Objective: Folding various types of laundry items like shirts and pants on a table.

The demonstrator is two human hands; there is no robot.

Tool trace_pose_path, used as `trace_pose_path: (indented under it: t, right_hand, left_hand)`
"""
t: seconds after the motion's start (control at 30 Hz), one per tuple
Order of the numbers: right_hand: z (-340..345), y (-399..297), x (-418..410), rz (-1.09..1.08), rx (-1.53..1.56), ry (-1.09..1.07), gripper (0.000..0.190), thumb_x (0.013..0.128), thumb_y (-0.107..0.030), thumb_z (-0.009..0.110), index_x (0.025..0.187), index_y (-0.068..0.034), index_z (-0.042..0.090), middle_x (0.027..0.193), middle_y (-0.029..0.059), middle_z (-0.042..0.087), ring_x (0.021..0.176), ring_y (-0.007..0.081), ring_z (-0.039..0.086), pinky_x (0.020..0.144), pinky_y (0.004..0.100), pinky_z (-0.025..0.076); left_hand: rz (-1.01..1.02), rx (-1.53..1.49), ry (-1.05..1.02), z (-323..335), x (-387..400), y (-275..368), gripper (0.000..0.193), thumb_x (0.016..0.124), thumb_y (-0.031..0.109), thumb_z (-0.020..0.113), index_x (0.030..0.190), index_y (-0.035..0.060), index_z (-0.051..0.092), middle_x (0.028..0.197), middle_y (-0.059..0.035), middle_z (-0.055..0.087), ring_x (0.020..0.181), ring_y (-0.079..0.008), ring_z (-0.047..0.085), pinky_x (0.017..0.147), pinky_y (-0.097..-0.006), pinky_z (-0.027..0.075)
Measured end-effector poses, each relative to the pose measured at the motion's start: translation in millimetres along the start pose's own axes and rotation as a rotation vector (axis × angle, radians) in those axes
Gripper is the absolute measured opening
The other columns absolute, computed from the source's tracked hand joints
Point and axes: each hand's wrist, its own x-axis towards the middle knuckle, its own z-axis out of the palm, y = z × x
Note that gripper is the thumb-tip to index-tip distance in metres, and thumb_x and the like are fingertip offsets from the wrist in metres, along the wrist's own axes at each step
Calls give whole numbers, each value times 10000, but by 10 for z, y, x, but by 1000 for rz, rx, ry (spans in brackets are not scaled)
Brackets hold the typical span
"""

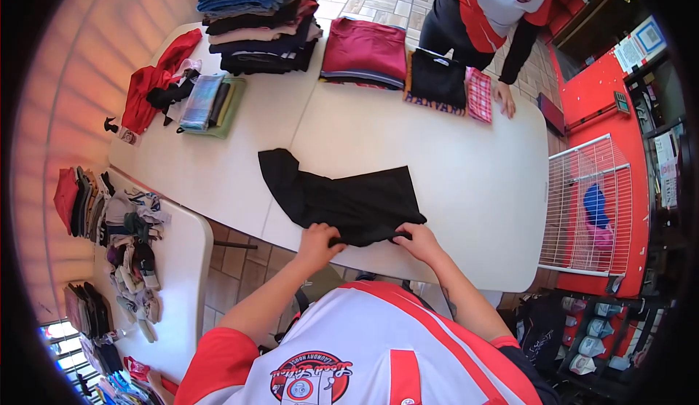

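A black garment [355,203] lies partly folded on the white folding table [480,186] before me, its sleeve-like end pointing to the upper left. My left hand [318,246] pinches its near edge at the left, thumb and fingers closed on the cloth. At the right corner of that same edge, my right hand [418,242] grips the fabric too. The rest of the garment rests against the tabletop, and its far edge dips in the middle.
Along the far side stand a tall clothes stack [262,23], a maroon-topped pile [365,50] and a folded black shirt [438,80]. A co-worker's hand [505,99] rests there. Red clothing [155,85] lies left. Socks [134,274] cover a side table. A white wire rack [587,208] stands right.
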Motion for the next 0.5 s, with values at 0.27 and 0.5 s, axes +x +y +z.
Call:
trace_pose_path:
  t: [0.27, 0.5]
  right_hand:
    - [-278, -66, -441, -484, -398, 313, 167, 746, -233, 703, 808, -83, 666, 726, 95, 637, 648, 297, 589, 625, 389, 470]
    - [-777, -1123, -587, -341, 628, -245, 148, 761, -118, 717, 867, -55, 635, 754, 13, 580, 687, 124, 540, 590, 235, 421]
  left_hand:
    - [-64, 43, -33, -75, -122, 602, 235, 676, 195, 729, 861, 95, 622, 816, -98, 649, 874, -302, 620, 707, -412, 450]
    - [-502, -67, 340, -199, -431, 218, 211, 845, 231, 608, 1027, 128, 635, 998, -120, 641, 977, -302, 588, 802, -421, 459]
